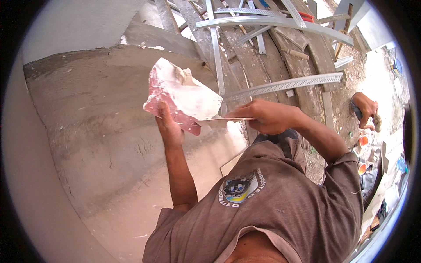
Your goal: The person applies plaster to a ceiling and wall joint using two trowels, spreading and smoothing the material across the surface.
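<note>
My left hand grips a pinkish-red board from below, its thumb over the near edge. White plaster covers most of the board in a thick, uneven layer, with a raised lump near the far side. In my right hand is a wide, thin scraper, seen nearly edge-on. Its blade meets the plaster at the board's right corner. The fingers of that hand are slightly blurred, and its handle is mostly hidden by them.
Bare, rough plaster wall fills the left side. Wooden planks lie ahead, with perforated metal strips across them. Another person bends over at the right. Orange-lined containers and clutter stand on the ground nearby.
</note>
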{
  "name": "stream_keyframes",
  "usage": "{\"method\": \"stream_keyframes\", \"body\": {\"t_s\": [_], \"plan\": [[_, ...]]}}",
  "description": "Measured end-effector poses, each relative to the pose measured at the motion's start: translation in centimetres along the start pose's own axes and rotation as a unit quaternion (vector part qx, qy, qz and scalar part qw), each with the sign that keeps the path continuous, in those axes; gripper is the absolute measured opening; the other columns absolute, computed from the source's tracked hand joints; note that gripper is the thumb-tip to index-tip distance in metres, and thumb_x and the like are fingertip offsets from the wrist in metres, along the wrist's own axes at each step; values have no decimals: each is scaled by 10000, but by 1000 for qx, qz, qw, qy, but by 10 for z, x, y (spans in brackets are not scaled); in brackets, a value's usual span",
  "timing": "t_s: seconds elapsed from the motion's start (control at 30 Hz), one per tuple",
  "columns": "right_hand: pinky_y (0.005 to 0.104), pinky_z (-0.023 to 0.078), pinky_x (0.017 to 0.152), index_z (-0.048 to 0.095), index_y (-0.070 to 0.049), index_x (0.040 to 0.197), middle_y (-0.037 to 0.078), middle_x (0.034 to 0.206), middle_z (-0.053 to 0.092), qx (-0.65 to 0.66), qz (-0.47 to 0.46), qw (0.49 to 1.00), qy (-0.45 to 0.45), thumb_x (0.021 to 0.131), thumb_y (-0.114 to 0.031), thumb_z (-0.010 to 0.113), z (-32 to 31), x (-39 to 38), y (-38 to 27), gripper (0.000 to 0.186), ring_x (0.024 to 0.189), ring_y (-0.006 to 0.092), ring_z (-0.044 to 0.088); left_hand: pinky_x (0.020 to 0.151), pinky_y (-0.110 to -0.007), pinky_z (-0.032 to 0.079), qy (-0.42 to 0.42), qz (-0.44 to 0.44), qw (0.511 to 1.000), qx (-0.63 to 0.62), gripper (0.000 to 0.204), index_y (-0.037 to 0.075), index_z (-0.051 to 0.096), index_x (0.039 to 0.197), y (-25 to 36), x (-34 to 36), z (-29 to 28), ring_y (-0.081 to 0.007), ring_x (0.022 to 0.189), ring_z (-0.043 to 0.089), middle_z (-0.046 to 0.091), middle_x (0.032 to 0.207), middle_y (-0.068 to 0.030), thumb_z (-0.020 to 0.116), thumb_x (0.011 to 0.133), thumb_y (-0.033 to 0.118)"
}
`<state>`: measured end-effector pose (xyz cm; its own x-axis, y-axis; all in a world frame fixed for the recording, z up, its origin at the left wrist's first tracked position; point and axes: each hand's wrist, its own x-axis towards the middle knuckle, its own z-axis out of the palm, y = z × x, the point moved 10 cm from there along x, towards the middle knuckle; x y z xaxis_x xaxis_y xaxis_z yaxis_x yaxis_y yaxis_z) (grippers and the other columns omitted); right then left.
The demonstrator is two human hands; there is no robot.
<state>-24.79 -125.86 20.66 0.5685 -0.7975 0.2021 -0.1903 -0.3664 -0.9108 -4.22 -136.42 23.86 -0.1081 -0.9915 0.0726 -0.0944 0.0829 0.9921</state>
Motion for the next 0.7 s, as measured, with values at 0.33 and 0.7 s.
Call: {"method": "stream_keyframes", "body": {"t_s": [0.33,0.7], "plan": [[357,481,743,583,14,1197,140,865,647,34,72,986,148,855,-88,563,-145,52,43,358,793,207,601,1021,-415,444,-67,-108,989,-74,551,-25,389,1400,11,29,10,-280,1217,537,521,1349,-151,527,981,305],[463,479,936,525,28,1317,272,1142,641,-9,-121,990,-77,776,41,516,-68,101,-6,540,1045,368,641,1037,-347,394,8,-36,998,41,480,-49,491,1312,35,42,-12,-205,1188,531,565,1269,-127,503,1004,319]]}}
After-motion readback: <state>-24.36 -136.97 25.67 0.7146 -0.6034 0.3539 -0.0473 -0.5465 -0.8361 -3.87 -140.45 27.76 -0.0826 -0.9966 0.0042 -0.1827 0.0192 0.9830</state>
